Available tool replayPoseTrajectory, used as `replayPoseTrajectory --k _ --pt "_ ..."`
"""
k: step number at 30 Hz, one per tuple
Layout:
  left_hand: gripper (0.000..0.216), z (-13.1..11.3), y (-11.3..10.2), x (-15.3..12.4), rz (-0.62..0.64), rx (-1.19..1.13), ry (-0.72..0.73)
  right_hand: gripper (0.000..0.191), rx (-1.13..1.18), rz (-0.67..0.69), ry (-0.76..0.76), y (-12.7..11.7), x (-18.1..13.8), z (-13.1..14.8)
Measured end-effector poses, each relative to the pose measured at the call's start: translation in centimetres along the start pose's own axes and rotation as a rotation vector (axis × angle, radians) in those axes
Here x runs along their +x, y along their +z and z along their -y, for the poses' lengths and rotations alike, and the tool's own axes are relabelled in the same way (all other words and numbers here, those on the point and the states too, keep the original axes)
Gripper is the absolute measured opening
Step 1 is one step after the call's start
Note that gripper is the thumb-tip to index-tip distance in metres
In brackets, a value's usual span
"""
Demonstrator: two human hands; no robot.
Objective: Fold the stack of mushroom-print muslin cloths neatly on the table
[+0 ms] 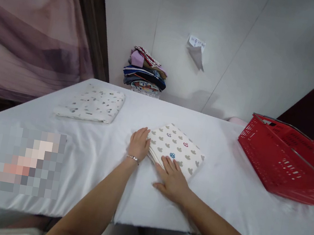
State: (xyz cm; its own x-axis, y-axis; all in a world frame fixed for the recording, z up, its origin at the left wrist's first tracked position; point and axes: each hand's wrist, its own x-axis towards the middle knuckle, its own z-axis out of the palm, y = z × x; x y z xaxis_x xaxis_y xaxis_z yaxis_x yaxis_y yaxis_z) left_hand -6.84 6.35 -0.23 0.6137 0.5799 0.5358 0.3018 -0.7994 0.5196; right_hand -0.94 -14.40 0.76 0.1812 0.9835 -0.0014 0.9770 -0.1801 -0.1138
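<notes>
A folded white cloth (181,143) with grey mushroom or cloud-like prints and a few coloured ones lies flat on the white-covered table (97,187). At its left edge rests my left hand (139,143), fingers stretched out against the fold, with a bracelet at the wrist. My right hand (173,179) lies on the near edge of the cloth, fingers spread and pressing on top. Neither hand grips anything. The layers of the cloth show along its left and near side.
On the far left of the table lies another folded white cloth (96,103) with dark prints. A red plastic basket (290,164) stands at the right. Behind the table is a stack of folded clothes (145,71). A pixelated patch covers something at the left front.
</notes>
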Motion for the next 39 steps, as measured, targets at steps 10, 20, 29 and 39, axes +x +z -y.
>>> replayPoseTrajectory --k 10,20,29,39 --pt "0.046 -2.1 1.1 -1.5 0.418 0.183 0.251 0.065 0.157 -0.097 -0.078 -0.8 -0.7 -0.1" --pt "0.050 -1.9 1.2 -1.2 0.492 0.177 0.178 0.050 0.590 -0.788 0.700 1.1 -5.3 -12.4" --pt "0.052 -1.6 1.1 -1.2 0.505 0.165 0.174 0.063 0.803 -0.623 0.714 1.8 -3.1 -16.4" --pt "0.052 -1.3 1.3 -1.3 0.508 0.144 0.161 0.044 0.592 -0.654 0.661 1.8 -2.1 -20.0"
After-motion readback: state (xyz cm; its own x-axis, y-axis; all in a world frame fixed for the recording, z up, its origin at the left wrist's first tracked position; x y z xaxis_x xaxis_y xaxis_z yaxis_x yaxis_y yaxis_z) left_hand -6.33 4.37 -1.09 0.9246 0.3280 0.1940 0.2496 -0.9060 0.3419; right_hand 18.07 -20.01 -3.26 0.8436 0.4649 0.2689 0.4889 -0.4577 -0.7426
